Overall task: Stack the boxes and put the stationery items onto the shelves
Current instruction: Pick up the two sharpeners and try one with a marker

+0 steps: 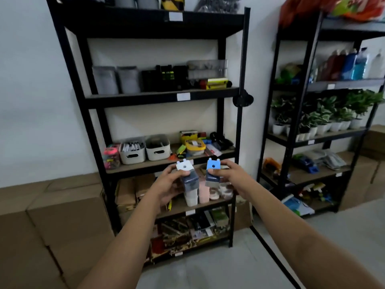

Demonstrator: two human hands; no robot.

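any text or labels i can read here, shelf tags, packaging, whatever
No text in this frame is legible.
White tag on the top shelf edge: blurred, unreadable.
White tag on the second shelf edge: blurred, unreadable.
Tags on the right rack: too small to read.
Yellow packaging on the third shelf: print blurred.
White-capped item in the left hand and blue-capped item in the right hand: no readable print.

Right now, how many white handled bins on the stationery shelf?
2. Left bin and right bin stand side by side on the left part of the middle shelf, right of the clear jar, above both hands. Others may be hidden behind clutter.
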